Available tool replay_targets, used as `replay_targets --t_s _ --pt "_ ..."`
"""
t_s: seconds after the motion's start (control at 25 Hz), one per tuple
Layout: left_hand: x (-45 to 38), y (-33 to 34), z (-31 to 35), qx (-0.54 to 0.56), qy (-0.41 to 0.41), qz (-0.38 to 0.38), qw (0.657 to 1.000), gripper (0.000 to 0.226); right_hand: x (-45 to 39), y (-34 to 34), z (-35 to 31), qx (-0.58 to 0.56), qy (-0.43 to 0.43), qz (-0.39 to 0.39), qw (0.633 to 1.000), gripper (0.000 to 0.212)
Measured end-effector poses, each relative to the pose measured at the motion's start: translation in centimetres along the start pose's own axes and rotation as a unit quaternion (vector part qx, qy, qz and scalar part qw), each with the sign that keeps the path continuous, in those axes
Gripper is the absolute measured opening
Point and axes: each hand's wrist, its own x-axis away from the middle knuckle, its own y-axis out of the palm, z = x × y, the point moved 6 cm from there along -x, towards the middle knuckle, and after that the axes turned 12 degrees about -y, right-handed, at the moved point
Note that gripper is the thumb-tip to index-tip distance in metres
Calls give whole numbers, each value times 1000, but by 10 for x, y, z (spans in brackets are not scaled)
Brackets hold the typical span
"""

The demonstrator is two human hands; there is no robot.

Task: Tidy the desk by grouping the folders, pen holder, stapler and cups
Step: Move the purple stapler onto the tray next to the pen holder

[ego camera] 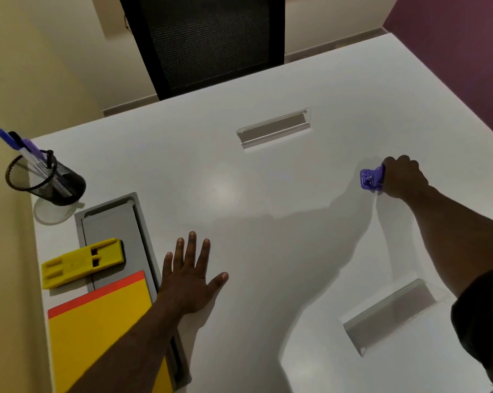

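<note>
The fingers of the right hand (404, 177) are curling tight around a small purple stapler (369, 180). The stapler is sitting on the white desk (268, 222), near the desk's right edge, and its front end is poking out to the left of the hand. It looks like it is touching the desk, but the hand is hiding most of it, so that is hard to tell.

The left hand (190, 279) is lying flat on the desk with its fingers spread wide and holding nothing. It is resting near the desk's left side, just beside a long grey panel (109, 222) set into the top.

A yellow folder (103, 330) with an orange strip is lying in the near left corner, partly over the grey panel, and the left arm is crossing over its corner. A yellow stapler-like thing (82, 262) is lying just past the folder, half on the panel.

A black mesh pen holder (46, 180) with blue and purple pens is sitting at the far left corner. It is resting on top of a clear cup (53, 214).

Two slots are cut into the desk, one (275, 127) near the far edge and one (390, 316) near the right arm. A black chair (208, 43) is standing behind the far edge.
</note>
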Motion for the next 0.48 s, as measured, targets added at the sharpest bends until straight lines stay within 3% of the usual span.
replay_targets --t_s 0.28,0.48 --pt "7 -14 -6 -17 12 11 1000 93 20 -6 -72 -5 -149 24 989 22" --pt "47 -67 -47 53 -31 224 973 45 35 -5 -182 -86 -232 -7 969 19"
